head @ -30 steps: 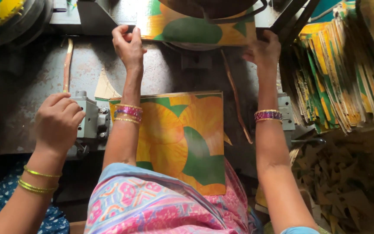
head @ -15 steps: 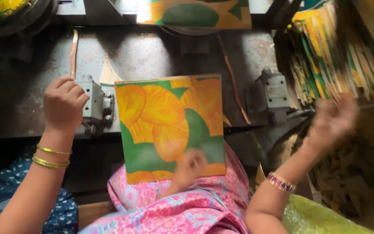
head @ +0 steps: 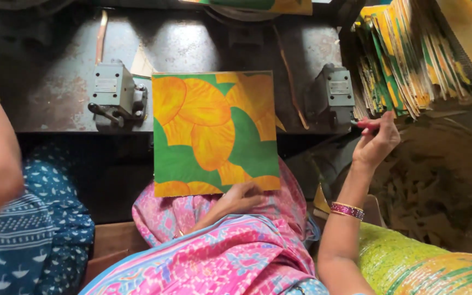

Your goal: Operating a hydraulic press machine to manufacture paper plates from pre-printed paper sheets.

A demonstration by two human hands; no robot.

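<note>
Your left hand (head: 241,198) rests at the near edge of the printed card (head: 214,131), fingers curled loosely against its bottom border, touching rather than clamping. The card, orange and green, lies flat, half on the dark metal bench (head: 55,93) and half over your lap. Your right hand (head: 377,141) is raised to the right of the card, fingertips pinched together just below the stack of printed sheets (head: 405,65); whether they hold anything I cannot tell. A grey metal block (head: 114,90) sits just left of the card.
</note>
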